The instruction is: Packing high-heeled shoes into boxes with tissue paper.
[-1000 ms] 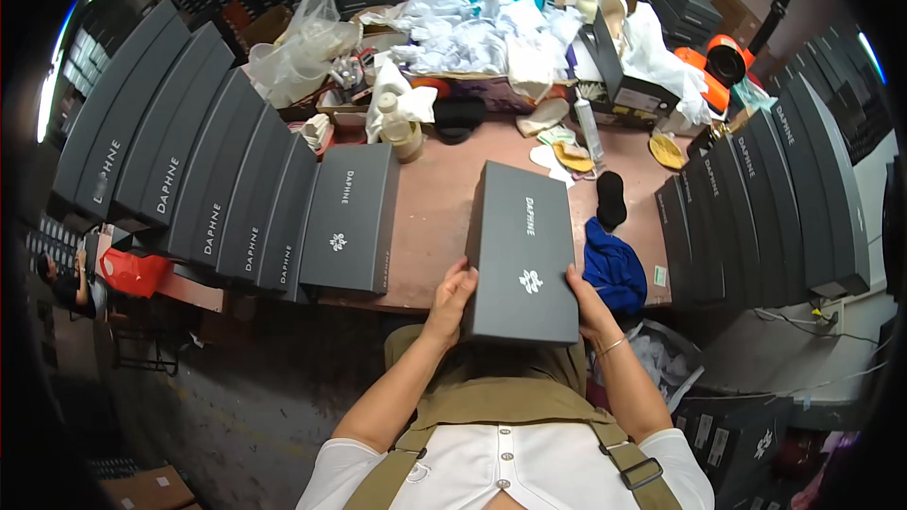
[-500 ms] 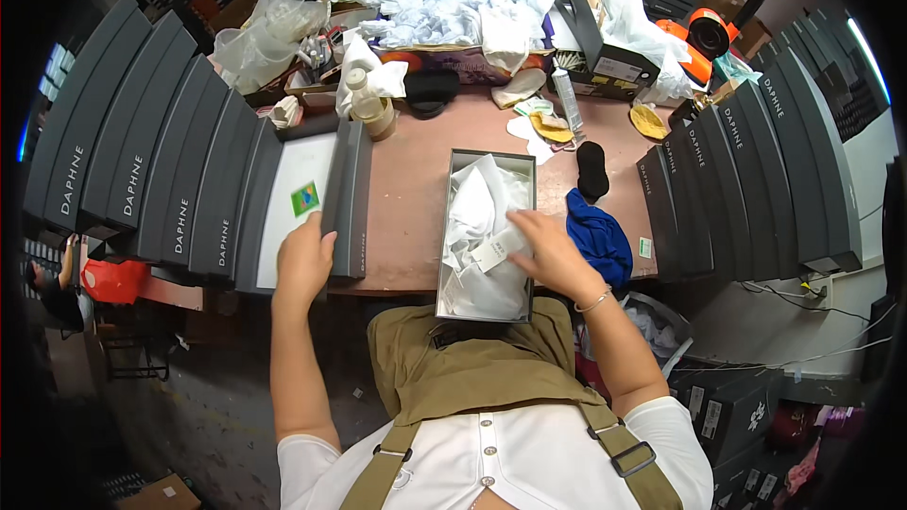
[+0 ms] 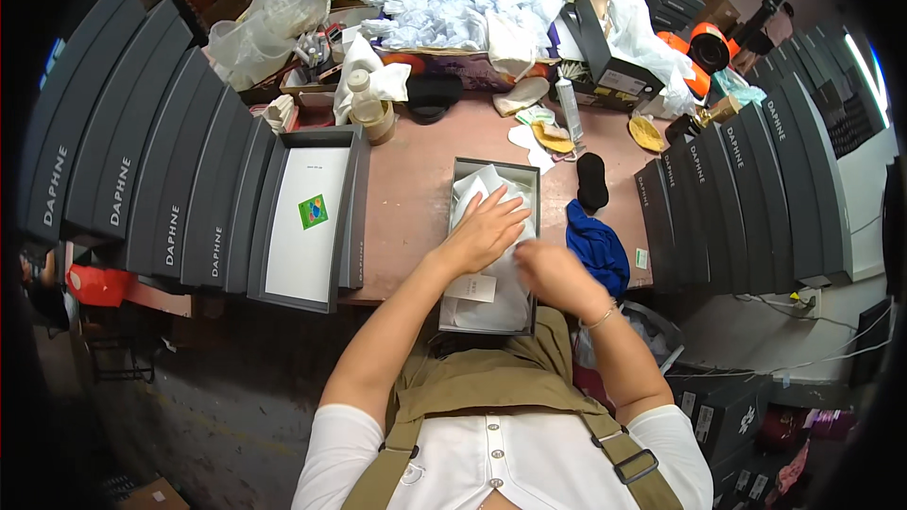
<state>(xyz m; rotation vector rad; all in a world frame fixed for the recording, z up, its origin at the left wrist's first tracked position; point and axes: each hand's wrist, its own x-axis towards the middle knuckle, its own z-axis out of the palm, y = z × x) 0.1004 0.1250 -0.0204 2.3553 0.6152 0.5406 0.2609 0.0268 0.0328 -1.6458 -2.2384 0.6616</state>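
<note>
A dark grey shoebox (image 3: 536,191) stands in front of me at the table's near edge, filled with white tissue paper (image 3: 501,307). A small white card (image 3: 470,288) lies on the paper. My left hand (image 3: 488,231) rests over the paper with its fingers stretched out, holding nothing. At the box's right side my right hand (image 3: 557,274) is closed, its fingers curled over the paper; what they pinch, if anything, is hidden. To the left, a shoebox lid (image 3: 300,151) with a white inside bears a green square sticker (image 3: 313,212).
Grey shoeboxes stand in rows on the left (image 3: 151,170) and right (image 3: 746,189). Beside my right hand are a blue cloth (image 3: 597,247) and a black pad (image 3: 592,181). A heap of crumpled white paper (image 3: 444,9) and a bottle (image 3: 361,94) stand farther back.
My left hand has moved from the lid on the left to the tissue paper in the box. My right hand's fingers have curled, and the white card sits lower and farther left.
</note>
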